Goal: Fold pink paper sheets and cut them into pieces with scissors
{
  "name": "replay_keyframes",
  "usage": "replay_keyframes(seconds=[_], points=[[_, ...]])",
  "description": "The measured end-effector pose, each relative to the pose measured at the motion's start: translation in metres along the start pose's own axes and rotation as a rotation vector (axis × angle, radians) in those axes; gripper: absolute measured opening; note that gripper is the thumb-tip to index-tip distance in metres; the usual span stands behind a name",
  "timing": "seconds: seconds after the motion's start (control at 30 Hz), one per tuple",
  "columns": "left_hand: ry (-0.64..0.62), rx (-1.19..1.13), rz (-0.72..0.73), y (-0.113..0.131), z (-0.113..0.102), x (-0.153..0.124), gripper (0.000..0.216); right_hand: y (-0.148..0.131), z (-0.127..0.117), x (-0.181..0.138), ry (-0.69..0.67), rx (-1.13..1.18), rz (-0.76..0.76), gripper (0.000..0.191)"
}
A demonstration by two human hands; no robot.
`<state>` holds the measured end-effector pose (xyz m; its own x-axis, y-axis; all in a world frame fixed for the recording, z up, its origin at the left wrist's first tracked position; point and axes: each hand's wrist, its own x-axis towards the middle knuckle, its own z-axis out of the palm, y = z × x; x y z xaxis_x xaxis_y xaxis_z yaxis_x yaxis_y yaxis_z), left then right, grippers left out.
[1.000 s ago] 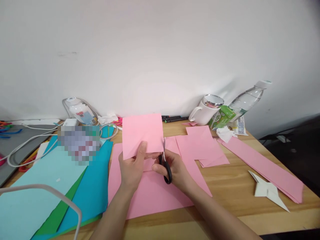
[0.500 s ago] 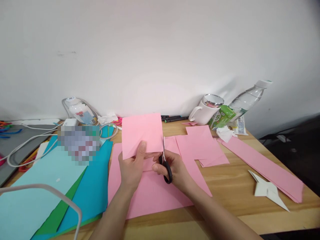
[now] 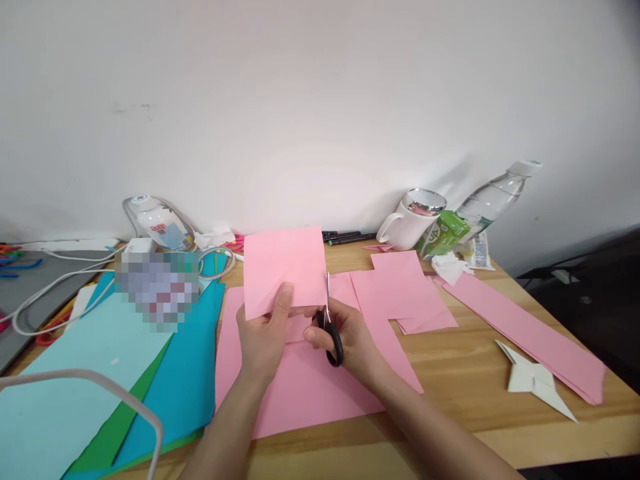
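Observation:
My left hand [image 3: 263,337] pinches the lower edge of a pink paper square [image 3: 285,267] and holds it upright above the table. My right hand [image 3: 350,337] is closed around black-handled scissors [image 3: 331,330], whose blades point up along the square's right edge. Both hands hover over a large pink sheet [image 3: 305,387] lying flat on the wooden table [image 3: 465,373].
Blue and green paper sheets [image 3: 100,380] lie at the left. More pink pieces [image 3: 405,290] and long pink strips [image 3: 530,333] lie at the right, with a folded white paper shape [image 3: 535,380]. A white mug [image 3: 413,217], water bottle [image 3: 493,197], pens and cables line the wall.

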<state>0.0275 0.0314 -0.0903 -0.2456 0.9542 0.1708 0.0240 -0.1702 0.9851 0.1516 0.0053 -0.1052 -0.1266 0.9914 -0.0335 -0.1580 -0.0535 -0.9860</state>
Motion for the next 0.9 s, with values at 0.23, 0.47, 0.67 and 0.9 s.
replay_keyframes(seconds=[0.23, 0.47, 0.67, 0.9], points=[[-0.023, 0.049, -0.009, 0.0017, 0.0010, -0.0023, 0.031, -0.0043, -0.0038, 0.0002, 0.028, -0.011, -0.051, 0.041], [-0.036, -0.020, -0.016, -0.0009, 0.0012, -0.0026, 0.032, -0.0013, -0.0037, 0.0005, 0.028, 0.008, -0.016, 0.042], [-0.024, -0.014, -0.015, -0.0014, 0.0017, -0.0022, 0.029, -0.0023, -0.0033, 0.0004, 0.041, -0.029, -0.015, 0.041], [-0.007, 0.063, 0.004, 0.0011, 0.0014, -0.0026, 0.026, -0.0061, -0.0017, -0.0007, 0.056, -0.029, -0.012, 0.042]])
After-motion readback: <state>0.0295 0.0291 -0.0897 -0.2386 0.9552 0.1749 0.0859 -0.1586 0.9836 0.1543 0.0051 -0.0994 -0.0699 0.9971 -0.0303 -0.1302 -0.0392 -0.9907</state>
